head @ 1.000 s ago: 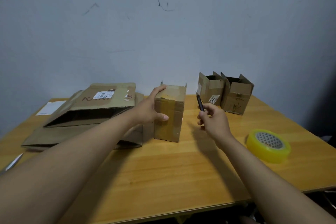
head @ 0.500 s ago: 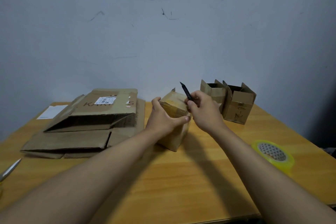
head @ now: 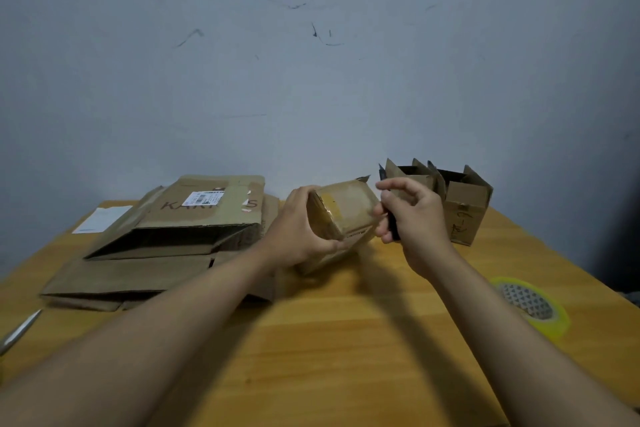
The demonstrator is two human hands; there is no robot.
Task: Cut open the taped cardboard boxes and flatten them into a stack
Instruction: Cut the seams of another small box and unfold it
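Your left hand [head: 298,229] grips the small taped box [head: 341,218], thumb under its near edge and fingers over the far side, holding it tilted with one corner resting on the counter [head: 346,340]. Your right hand [head: 414,218], just right of the box, is closed around a dark cutter [head: 391,225]; whether a blade is extended cannot be told, as this part of the frame is blurred. Left of your left hand lie the flattened boxes [head: 166,246], the topmost only partly collapsed. Beyond your right hand stand two open small boxes [head: 457,204], flaps up. A tape roll [head: 530,305] sits nearer you on the right.

Judged step: presenting the sealed face of the small box for cutting. The next move appears to call for a steady hold, the cutter tip set on the taped seam, and a stroke directed away from your left thumb, which sits close to the likely cutting line.
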